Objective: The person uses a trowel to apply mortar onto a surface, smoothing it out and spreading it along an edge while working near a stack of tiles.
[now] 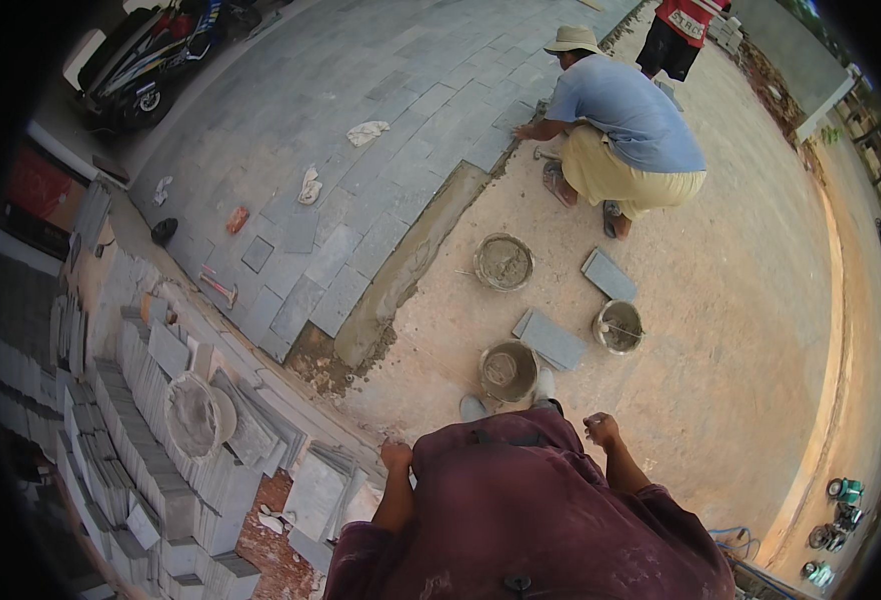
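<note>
My left hand [397, 456] hangs beside the hem of my maroon shirt, its fingers curled in, with nothing visible in them. On the other side my right hand [602, 430] is held out from my body, fingers loosely bent and apart, holding nothing I can see. Just ahead of my feet stands a bucket [509, 372] with grey mortar inside. Grey paving slabs [553, 340] lie beside it. Farther off are a second mortar bucket [504, 262] and a smaller one [619, 327] with a tool across it. Another slab [609, 274] lies close to that one.
A crouching co-worker [621, 130] touches the paving edge ahead. A wet mortar strip [411, 260] borders the laid paving [341, 225]. On the paving lies a hammer [219, 288]. Stacked slabs [141, 430] and a mortar basin [199, 415] stand at left. Another person [679, 35] stands far off.
</note>
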A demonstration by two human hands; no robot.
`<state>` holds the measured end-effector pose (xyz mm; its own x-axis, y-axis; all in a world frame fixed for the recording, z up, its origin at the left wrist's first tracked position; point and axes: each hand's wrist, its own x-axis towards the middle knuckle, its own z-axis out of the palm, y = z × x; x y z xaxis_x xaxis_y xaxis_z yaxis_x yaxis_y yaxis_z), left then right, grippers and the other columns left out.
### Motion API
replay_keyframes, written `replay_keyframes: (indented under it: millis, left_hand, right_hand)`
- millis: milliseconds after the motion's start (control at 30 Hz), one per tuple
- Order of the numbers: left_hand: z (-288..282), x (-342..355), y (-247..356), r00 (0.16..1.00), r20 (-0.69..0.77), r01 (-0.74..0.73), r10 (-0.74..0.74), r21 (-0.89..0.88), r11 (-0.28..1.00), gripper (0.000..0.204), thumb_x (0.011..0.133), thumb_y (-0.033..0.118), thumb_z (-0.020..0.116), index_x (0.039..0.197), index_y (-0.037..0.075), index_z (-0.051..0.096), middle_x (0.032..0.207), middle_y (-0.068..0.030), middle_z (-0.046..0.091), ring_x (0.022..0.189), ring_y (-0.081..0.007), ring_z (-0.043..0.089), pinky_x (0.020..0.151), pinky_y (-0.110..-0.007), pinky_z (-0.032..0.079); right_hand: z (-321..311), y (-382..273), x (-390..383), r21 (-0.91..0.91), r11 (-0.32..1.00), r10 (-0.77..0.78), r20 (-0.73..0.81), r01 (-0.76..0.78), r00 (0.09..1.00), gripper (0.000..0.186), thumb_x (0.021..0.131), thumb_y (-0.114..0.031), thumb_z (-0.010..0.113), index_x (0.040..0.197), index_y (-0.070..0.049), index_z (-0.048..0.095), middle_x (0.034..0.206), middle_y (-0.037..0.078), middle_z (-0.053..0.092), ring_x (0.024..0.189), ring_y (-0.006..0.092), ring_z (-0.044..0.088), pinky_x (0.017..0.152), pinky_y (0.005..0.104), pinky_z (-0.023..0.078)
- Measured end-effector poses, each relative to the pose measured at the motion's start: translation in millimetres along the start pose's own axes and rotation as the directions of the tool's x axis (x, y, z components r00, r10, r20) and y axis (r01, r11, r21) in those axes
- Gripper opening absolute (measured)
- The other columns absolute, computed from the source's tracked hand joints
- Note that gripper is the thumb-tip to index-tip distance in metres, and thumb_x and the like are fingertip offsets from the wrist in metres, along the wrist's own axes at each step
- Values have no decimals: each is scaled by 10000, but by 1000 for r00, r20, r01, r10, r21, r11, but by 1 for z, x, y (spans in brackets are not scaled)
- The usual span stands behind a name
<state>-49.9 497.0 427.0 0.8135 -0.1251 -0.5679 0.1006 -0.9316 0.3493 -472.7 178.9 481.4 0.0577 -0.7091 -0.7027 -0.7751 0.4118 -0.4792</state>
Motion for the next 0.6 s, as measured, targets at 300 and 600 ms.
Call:
replay_keyframes:
  millis: [300, 600]
  left_hand:
    - [-30, -5, -13, 988, -1, 155, -155, 91, 984, 372, 847, 162, 609, 1183, 8, 654, 1166, -263, 688, 1134, -386, 662, 969, -447, 533]
    - [-44, -31, 6, 973, -56, 208, -223, -206, 956, 428, 895, 281, 581, 1260, 66, 643, 1228, -248, 665, 1158, -391, 642, 985, -468, 523]
  right_hand:
    - [25, -26, 19, 84, 996, 27, 105, -36, 994, 240, 904, -213, 690, 974, 14, 658, 704, 120, 678, 522, 214, 635, 446, 338, 492]
    - [49, -45, 119, -49, 978, -168, 379, 201, 910, 529, 972, -444, 587, 1266, -6, 628, 1075, 206, 719, 826, 316, 688, 799, 533, 538]
